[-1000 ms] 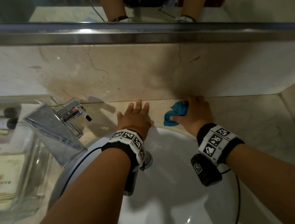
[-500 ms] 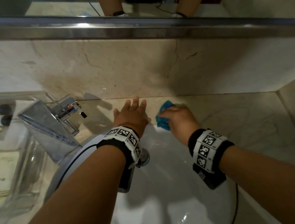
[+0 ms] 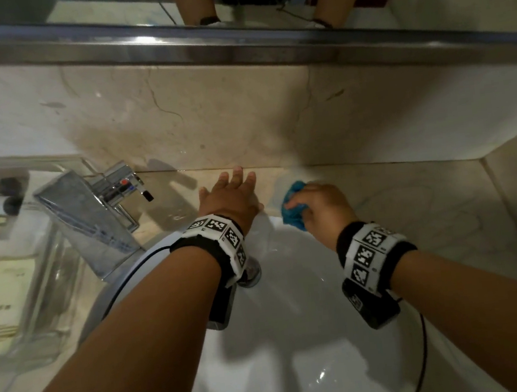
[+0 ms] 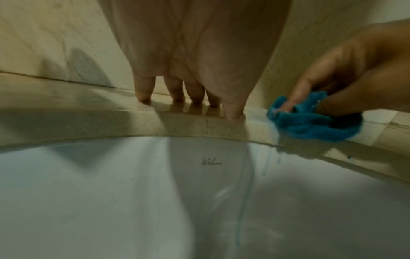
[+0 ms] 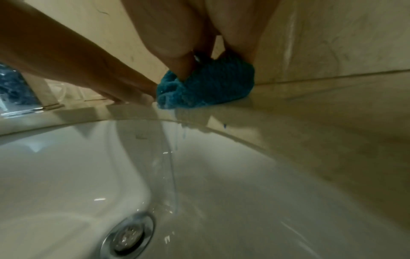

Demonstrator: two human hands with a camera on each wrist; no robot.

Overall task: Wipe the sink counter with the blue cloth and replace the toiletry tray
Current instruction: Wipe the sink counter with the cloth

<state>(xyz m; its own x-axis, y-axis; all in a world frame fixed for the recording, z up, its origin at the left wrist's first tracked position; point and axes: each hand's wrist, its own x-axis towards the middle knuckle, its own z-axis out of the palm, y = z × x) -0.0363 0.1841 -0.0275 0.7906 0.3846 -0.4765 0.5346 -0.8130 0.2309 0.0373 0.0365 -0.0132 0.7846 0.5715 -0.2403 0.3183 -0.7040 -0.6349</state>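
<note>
The right hand [image 3: 322,203] clutches a bunched blue terry cloth [image 3: 294,206], fingers curled round it and pressing it down on the beige marble counter [image 3: 413,207] at the back rim of the white oval sink basin [image 3: 299,336]. In the right wrist view the cloth [image 5: 206,87] sits right at the counter's edge, and thin blue-tinted trickles run from below it down the basin wall toward the chrome drain [image 5: 127,234]. The left hand [image 3: 231,195] lies flat just beside the cloth, fingers straight and spread, holding nothing; its fingertips [image 4: 144,98] touch the wet counter close to the marble backsplash [image 3: 209,114]. A square chrome faucet [image 3: 92,214] stands to the left of the basin. Further left, a clear glass toiletry tray [image 3: 51,284] rests on the counter (small dark-capped bottles and cream packets lie in it, blurred).
</note>
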